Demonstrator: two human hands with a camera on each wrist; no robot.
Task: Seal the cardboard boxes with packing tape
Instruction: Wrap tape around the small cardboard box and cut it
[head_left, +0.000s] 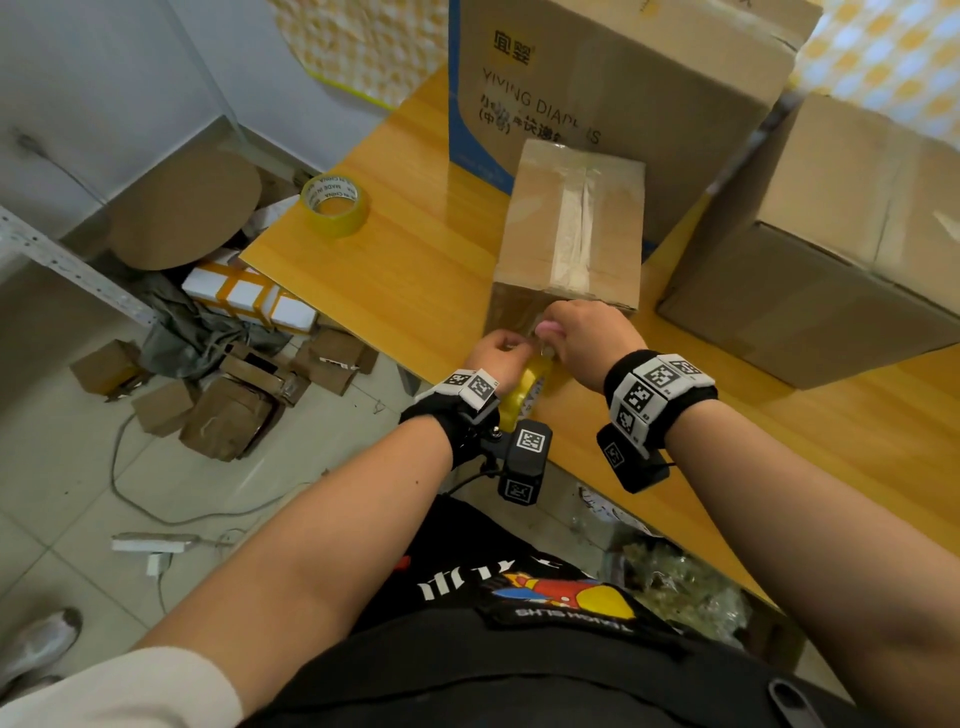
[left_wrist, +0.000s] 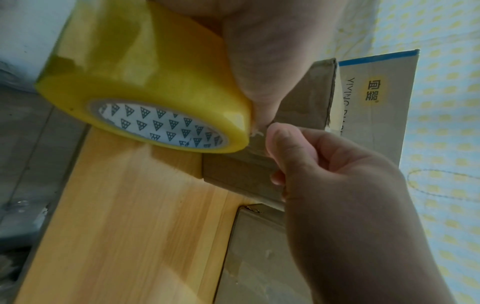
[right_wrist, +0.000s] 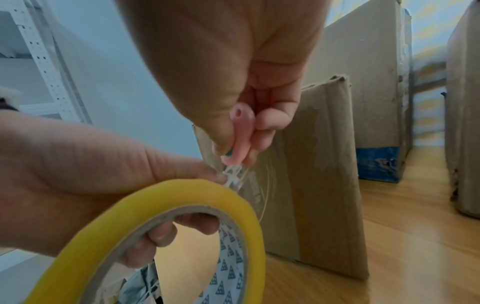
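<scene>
A small cardboard box (head_left: 569, 228) stands closed on the wooden worktop (head_left: 415, 270), tape along its top seam; its contents are hidden. At its near face, the left hand (head_left: 493, 353) grips a yellow tape roll (left_wrist: 145, 82). The right hand (head_left: 587, 338) pinches a small pink cutter (right_wrist: 240, 133) against the stretched tape. Larger boxes (head_left: 623, 93) stand behind.

Soft, even daylight; wide-angle bending at edges; wrist views blurred, dim up close.
</scene>
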